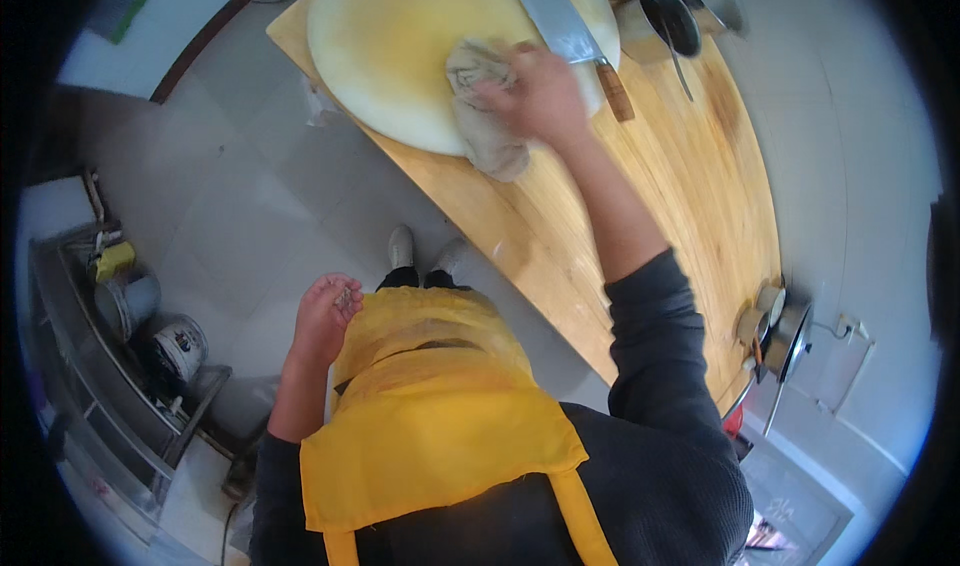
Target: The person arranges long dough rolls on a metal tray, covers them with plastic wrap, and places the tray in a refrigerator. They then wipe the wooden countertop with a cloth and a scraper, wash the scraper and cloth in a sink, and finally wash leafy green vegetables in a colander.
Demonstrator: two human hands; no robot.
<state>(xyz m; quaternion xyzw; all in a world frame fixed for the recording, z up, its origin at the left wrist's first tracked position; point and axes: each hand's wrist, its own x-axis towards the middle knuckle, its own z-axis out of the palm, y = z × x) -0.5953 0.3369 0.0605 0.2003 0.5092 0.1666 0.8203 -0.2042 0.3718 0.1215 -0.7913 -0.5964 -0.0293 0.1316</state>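
My right hand (546, 99), slightly blurred, grips a crumpled greyish cloth (484, 135) at the near edge of a thick round white cutting board (390, 56). Part of the cloth hangs over the board's rim. A cleaver (551, 15) with a wooden handle lies on the board just beyond that hand, its handle reaching past the rim. Away from the board, my left hand (324, 315) is raised beside the yellow apron (442, 431), fingers curled around small greyish scraps (343, 297) too small to identify.
Under the board stands a wooden table (675, 168), its edge running diagonally past my right side. Metal pots (667, 18) stand at its far end, and more pans (784, 341) at the near right. Buckets (178, 347) sit on the left by a metal sink or rack (82, 326).
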